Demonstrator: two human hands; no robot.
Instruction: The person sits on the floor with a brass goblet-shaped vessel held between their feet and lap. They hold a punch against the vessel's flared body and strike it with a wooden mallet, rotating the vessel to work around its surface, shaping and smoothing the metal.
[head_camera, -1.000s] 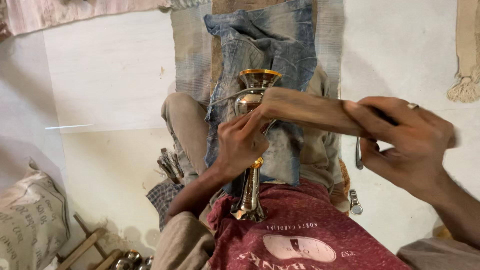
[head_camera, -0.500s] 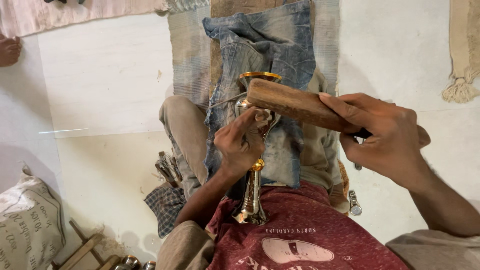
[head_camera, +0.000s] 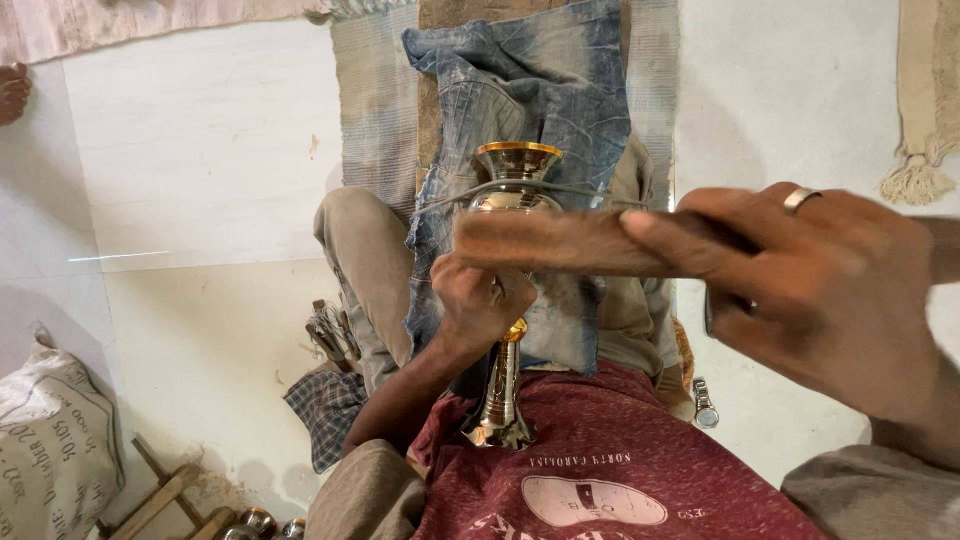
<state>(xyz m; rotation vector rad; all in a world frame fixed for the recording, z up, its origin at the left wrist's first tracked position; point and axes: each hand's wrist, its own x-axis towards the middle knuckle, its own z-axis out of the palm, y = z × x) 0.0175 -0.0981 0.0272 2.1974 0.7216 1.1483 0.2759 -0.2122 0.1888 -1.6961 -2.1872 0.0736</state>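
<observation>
Moved: right hand (head_camera: 830, 290) and its wooden block (head_camera: 580, 243) have swung closer to the camera, crossing the brass vase (head_camera: 508, 300).
Right hand: fingers clamped round the block's end.
Left hand (head_camera: 480, 298): fingers wrapped round the vase's middle.
Vase: lying along the lap, mouth over the denim cloth (head_camera: 540, 90) beyond.

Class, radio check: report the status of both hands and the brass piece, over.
Left hand gripping brass lamp stand at mid-stem, across the lap. Right hand holding wooden block over its upper bulb. Denim cloth beneath; nothing blocking.
</observation>
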